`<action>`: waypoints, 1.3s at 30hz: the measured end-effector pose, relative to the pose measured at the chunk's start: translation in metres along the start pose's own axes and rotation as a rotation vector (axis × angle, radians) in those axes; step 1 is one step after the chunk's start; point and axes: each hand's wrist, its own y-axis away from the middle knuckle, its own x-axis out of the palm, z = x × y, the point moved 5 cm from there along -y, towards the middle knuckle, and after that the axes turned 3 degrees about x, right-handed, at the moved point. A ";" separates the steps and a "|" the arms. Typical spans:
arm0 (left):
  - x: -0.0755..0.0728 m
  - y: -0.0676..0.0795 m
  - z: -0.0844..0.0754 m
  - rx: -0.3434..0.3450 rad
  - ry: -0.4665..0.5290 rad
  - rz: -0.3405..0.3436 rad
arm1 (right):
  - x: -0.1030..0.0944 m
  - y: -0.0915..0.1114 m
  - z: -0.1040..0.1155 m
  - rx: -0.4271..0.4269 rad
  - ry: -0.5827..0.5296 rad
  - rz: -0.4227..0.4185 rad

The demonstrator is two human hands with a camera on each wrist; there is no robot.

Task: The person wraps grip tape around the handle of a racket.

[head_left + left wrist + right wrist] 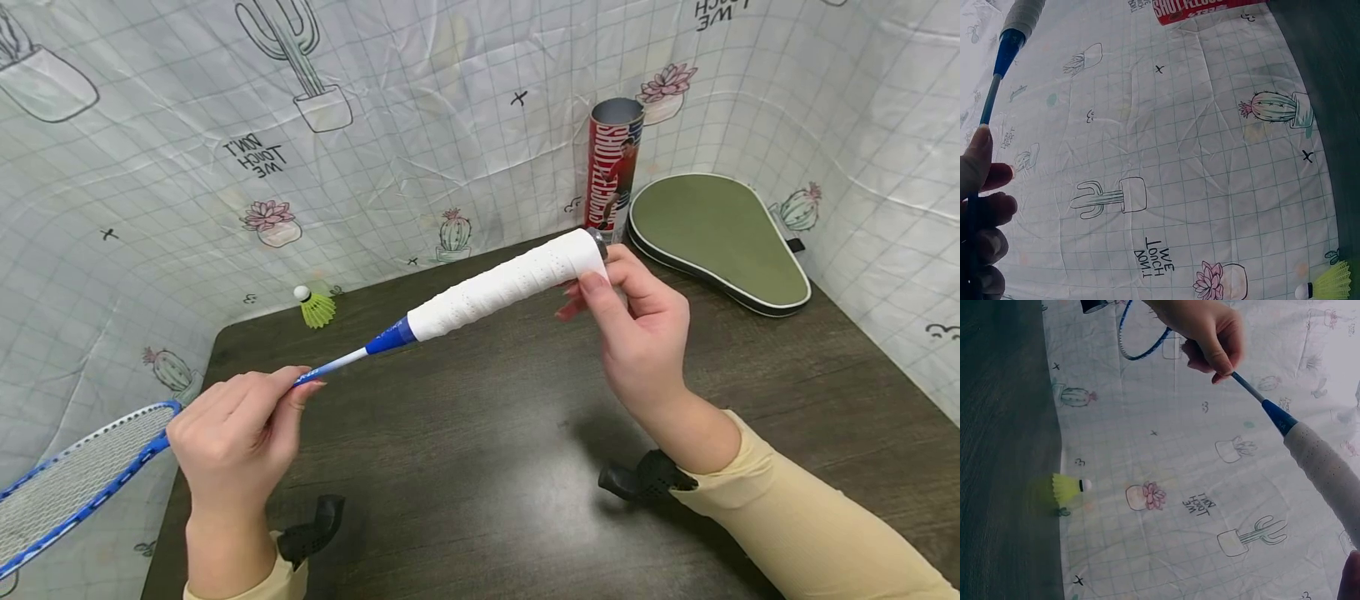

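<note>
A badminton racket (345, 359) is held up slantwise over the table, its blue-and-white head (82, 475) out at the left. My left hand (232, 433) pinches the slim shaft between thumb and fingers. White perforated grip tape (495, 292) is wound round the handle above a blue cone (392, 335). At the butt end, my right hand (641, 325) pinches the tape between thumb and index finger, the other fingers behind the handle. In the right wrist view the wrapped handle (1325, 478) runs down to the right edge, where only a bit of that hand shows.
A yellow shuttlecock (315, 307) lies at the table's back left. Behind the racket's butt stands a red shuttlecock tube (613, 167), with a green paddle case (712, 237) to its right. A patterned sheet (420, 150) hangs around the dark wooden table (465, 450).
</note>
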 end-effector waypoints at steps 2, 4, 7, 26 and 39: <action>0.000 -0.001 0.000 -0.006 -0.008 -0.010 | 0.000 0.000 -0.001 0.007 0.003 -0.005; 0.000 -0.001 0.000 -0.012 0.007 -0.012 | 0.000 -0.001 -0.001 0.008 0.010 -0.009; -0.001 -0.002 0.000 -0.015 0.043 0.010 | 0.000 -0.001 -0.001 0.005 0.023 -0.014; 0.001 0.001 0.001 0.019 0.106 0.076 | -0.001 -0.002 -0.001 -0.008 -0.020 -0.036; 0.000 -0.001 -0.002 0.015 0.099 0.071 | -0.003 -0.002 -0.001 0.007 -0.001 -0.053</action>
